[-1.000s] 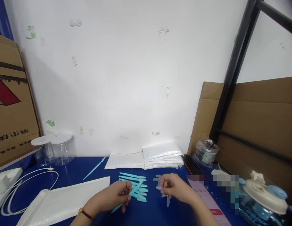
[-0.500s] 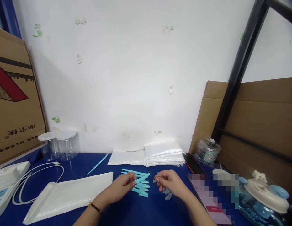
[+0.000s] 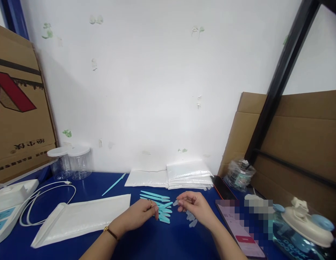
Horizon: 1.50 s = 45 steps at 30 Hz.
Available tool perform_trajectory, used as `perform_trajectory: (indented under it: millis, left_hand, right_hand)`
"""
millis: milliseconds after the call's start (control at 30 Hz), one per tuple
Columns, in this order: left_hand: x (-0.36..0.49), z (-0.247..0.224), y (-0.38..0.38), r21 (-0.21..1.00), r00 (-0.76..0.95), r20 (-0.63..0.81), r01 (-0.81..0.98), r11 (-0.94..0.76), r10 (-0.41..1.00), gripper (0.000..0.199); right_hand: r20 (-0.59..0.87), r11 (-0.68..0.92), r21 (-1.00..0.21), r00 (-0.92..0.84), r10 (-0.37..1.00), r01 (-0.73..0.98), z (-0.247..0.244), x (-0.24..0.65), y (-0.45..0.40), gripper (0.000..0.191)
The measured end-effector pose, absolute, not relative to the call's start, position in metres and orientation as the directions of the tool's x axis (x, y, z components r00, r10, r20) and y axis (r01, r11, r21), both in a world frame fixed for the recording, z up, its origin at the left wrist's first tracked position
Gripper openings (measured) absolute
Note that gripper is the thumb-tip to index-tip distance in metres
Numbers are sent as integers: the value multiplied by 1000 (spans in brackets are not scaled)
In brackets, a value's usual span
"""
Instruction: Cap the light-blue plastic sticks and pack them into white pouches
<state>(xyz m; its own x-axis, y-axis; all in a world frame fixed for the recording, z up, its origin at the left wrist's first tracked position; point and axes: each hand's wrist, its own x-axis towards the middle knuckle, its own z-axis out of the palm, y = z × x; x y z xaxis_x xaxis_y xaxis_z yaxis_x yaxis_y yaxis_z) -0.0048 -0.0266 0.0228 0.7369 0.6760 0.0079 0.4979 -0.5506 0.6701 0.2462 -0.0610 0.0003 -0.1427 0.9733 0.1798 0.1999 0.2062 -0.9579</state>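
Slim turquoise sticks [image 3: 164,219] lie side by side on the blue table. Over their left ends, my left hand [image 3: 143,213] pinches one turquoise stick [image 3: 166,205], its free end pointing right. Facing it, my right hand [image 3: 193,204] holds a small translucent cap [image 3: 175,203] between thumb and fingertips, close to the tip of that stick; whether they touch I cannot tell. Several similar translucent pieces [image 3: 193,223] lie below the right hand, partly hidden by it. A separate turquoise stick [image 3: 113,184] lies farther back on the left.
A white padded mailer [image 3: 83,218] lies left, near a white cable [image 3: 27,213] and clear jars [image 3: 80,166]. White packets [image 3: 188,173] are stacked by the wall. A phone [image 3: 243,231], a wrapped cup [image 3: 240,175] and a bottle [image 3: 305,231] stand or lie right.
The right hand has moved left with the cap, closer to the stick. The held stick now points more levelly toward the cap. The camera view has shifted slightly.
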Motion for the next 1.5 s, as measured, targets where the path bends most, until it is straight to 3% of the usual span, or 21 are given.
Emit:
perform_trajectory:
  millis: [333,500,600,700,900,1000,1100,1167,1367,1500]
  left_hand:
    - [1,26,-35,669,740,-5,502,-547,672,46]
    - [8,28,-46,672,787,-65,489,-555,614,48]
    - [11,24,-59,652,801,-101,501,-569,590,35]
    - [15,14,-73,574,774,-88,554,-603,627,24]
    - [19,-5,-93,379,757,-5,606,-699,653,14]
    - [15,-8,-89,319,753,115,589,-742,647,33]
    - [8,-8,-64,236,731,250,590,-773,634,46]
    - [6,-10,-41,174,700,265,642,-746,664,49]
    - [17,-28,-15,191,629,67,754,-629,774,62]
    - [34,-26,-33,241,581,30,785,-570,813,66]
  right_hand:
    - [102,142,-968,-191,976,205,1,223,-70,40]
    - [78,164,-934,-265,961,316,9,235,-72,38]
    - [230,286,-838,-175,957,465,16,260,-69,40]
    - [331,313,-665,-108,937,678,12,280,-69,47]
    - [98,244,-417,-224,970,876,-12,276,-78,59]
    - [54,246,-372,-244,968,895,-21,266,-76,58]
    - [21,209,-354,-216,976,911,-30,260,-68,58]
    - [14,150,-352,-155,988,924,-37,256,-62,59]
    - [112,132,-445,-91,990,886,-50,259,-52,61]
    - [275,142,-561,22,961,816,-37,285,-35,47]
